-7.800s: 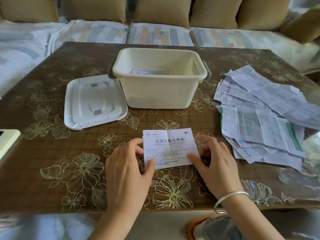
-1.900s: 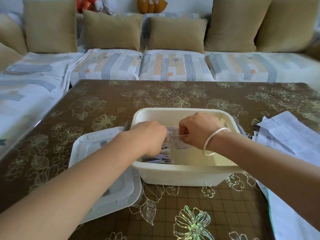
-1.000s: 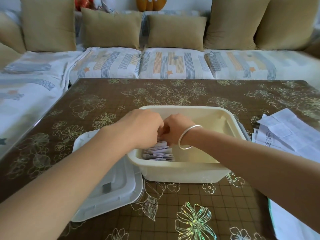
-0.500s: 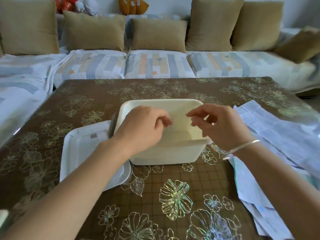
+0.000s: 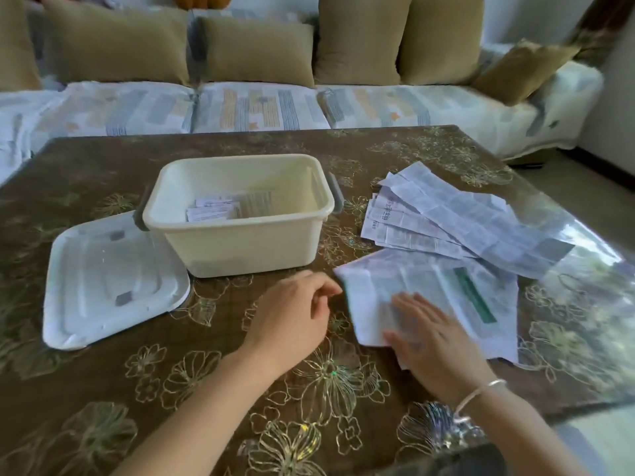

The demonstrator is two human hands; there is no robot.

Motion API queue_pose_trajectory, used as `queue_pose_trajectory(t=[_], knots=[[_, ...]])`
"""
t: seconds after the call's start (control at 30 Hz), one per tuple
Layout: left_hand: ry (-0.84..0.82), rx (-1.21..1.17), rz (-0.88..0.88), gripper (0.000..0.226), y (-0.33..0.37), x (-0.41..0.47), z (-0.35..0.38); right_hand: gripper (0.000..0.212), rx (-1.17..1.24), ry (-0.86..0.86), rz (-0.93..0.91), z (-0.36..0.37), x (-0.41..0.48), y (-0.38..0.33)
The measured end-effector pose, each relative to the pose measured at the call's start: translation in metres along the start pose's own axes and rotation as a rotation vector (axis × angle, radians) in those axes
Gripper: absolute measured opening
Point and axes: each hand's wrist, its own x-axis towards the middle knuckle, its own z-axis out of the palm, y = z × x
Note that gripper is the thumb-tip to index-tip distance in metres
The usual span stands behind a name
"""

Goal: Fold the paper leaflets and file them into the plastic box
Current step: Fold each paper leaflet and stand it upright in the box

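Observation:
A cream plastic box [image 5: 240, 247] stands open on the table with several folded leaflets [image 5: 223, 209] lying inside at its left. To its right spreads a pile of unfolded paper leaflets [image 5: 464, 221]. The nearest leaflet [image 5: 439, 290], white with a green stripe, lies at the pile's front. My right hand [image 5: 433, 341] rests flat on that leaflet's near left corner, fingers spread. My left hand [image 5: 295, 314] hovers over the table just left of the leaflet's edge, fingers loosely curled and holding nothing.
The box's white lid [image 5: 110, 280] lies flat to the left of the box. The brown flower-patterned table [image 5: 171, 389] reaches to a sofa with tan cushions [image 5: 254, 53] behind. A silver bangle [image 5: 481, 393] sits on my right wrist.
Both hands have left the box after placing the folded leaflet inside. They came back toward me and to the right; my right hand now lies on the nearest unfolded leaflet.

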Motion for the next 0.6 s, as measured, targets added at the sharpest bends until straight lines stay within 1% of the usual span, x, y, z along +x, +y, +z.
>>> queue_pose_trajectory(t=[0.07, 0.13, 0.2, 0.27, 0.37, 0.43, 0.47, 0.53, 0.57, 0.6], knots=[[0.008, 0.035, -0.058, 0.023, -0.009, -0.01, 0.005, 0.059, 0.131, 0.041, -0.169, 0.006, -0.012, -0.013], [0.037, 0.06, -0.065, 0.021, -0.019, -0.02, 0.004, 0.048, 0.255, 0.084, -0.315, 0.014, -0.019, -0.023], [0.029, 0.067, -0.05, 0.024, -0.027, -0.034, 0.001, 0.038, 0.32, 0.058, -0.381, 0.021, -0.022, -0.032], [-0.009, 0.063, -0.03, 0.029, -0.035, -0.051, -0.004, 0.036, 0.363, 0.049, -0.443, 0.029, -0.021, -0.039], [-0.009, 0.038, -0.066, 0.024, -0.043, -0.067, -0.008, 0.033, 0.367, 0.067, -0.489, 0.034, -0.017, -0.049], [0.034, 0.043, -0.123, 0.02, -0.042, -0.069, -0.009, 0.031, 0.386, 0.096, -0.427, 0.031, -0.015, -0.052], [0.052, 0.056, -0.153, 0.02, -0.039, -0.067, -0.01, 0.03, 0.377, 0.152, -0.364, 0.027, -0.014, -0.052], [0.068, 0.082, -0.204, 0.025, -0.032, -0.063, -0.011, 0.032, 0.28, 0.276, -0.169, 0.014, -0.009, -0.048], [0.061, 0.099, -0.216, 0.03, -0.028, -0.06, -0.011, 0.04, 0.192, 0.28, -0.056, 0.007, -0.005, -0.044], [0.036, 0.126, -0.226, 0.037, -0.025, -0.057, -0.01, 0.054, 0.094, 0.233, 0.046, 0.0, -0.001, -0.041]])
